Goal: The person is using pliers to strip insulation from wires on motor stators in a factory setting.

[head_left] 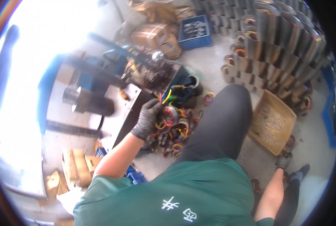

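My left hand [149, 116], in a dark grey glove, is closed on a ring-shaped motor stator [170, 116] with red windings. Red and yellow wire ends [167, 96] stick up beside its fingers. Below and around it lies a heap of similar wound stators [171, 141] with coloured leads. Far to the right, my right hand [284, 161], also gloved, reaches down near the floor by the corner of a yellow-brown tray [256, 126]. Its fingers are too small and blurred to read. Another stator [291, 141] lies just beyond that hand.
A press-like machine [88, 101] with a pale bench plate stands at left. Stacked metal cylinders [270, 56] rise at the far right. A blue crate [195, 43] of small dark parts and cardboard boxes [151, 35] sit at the back. My knee [228, 109] is between the hands.
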`<move>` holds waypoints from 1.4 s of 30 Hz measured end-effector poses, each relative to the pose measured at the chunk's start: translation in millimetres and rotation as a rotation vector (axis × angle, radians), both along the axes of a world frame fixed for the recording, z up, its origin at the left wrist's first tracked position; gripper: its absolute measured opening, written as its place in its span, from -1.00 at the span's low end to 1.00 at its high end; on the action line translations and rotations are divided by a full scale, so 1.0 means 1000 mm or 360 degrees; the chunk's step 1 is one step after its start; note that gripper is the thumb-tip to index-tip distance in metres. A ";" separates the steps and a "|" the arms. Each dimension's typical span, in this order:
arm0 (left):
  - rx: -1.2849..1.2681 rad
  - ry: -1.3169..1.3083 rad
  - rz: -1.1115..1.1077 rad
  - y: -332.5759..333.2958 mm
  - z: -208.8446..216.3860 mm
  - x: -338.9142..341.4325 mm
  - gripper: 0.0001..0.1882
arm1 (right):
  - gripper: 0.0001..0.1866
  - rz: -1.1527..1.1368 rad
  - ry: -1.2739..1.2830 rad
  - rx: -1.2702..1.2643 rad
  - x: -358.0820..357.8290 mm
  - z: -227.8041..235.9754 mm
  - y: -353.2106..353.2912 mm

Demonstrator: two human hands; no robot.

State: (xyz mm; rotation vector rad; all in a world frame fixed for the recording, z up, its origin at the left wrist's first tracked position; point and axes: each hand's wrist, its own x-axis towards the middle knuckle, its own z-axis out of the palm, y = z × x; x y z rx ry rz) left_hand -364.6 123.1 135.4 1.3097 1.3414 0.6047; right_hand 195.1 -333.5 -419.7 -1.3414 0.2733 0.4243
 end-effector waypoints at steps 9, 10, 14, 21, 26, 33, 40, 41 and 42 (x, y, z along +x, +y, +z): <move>-0.1305 -0.0602 0.0621 -0.006 -0.174 -0.156 -0.84 | -0.42 0.0203 0.0290 0.0265 -0.025 0.101 0.067; -0.1197 -0.0458 0.0614 -0.007 -0.185 -0.166 -0.82 | -0.46 0.0592 -0.0353 -0.0907 -0.028 0.102 0.063; -0.0744 0.0093 0.0530 -0.006 -0.206 -0.174 -0.69 | -0.47 0.1163 -0.0595 -0.2174 -0.038 0.099 0.054; -0.0130 0.0826 0.0377 0.004 -0.183 -0.145 -0.64 | -0.68 0.0754 -0.0475 -0.1668 -0.078 0.075 0.051; 0.0291 0.0583 0.0174 0.008 -0.160 -0.093 -0.77 | -0.90 0.0422 0.0304 -0.0509 -0.081 0.042 0.031; 0.0965 -0.0081 -0.0229 0.006 -0.063 0.077 -0.76 | -0.89 0.0363 0.0588 -0.0621 -0.093 0.026 0.020; 0.0572 -0.0707 -0.1050 -0.065 0.009 0.260 -0.71 | -0.73 0.0408 0.0287 -0.1283 -0.070 0.106 0.018; 0.0326 -0.0849 -0.1111 -0.079 0.000 0.282 -0.73 | -0.69 0.0352 0.0215 -0.1340 -0.062 0.121 0.018; 0.0078 -0.0948 -0.1257 -0.088 -0.012 0.303 -0.74 | -0.65 0.0285 0.0137 -0.1386 -0.053 0.138 0.018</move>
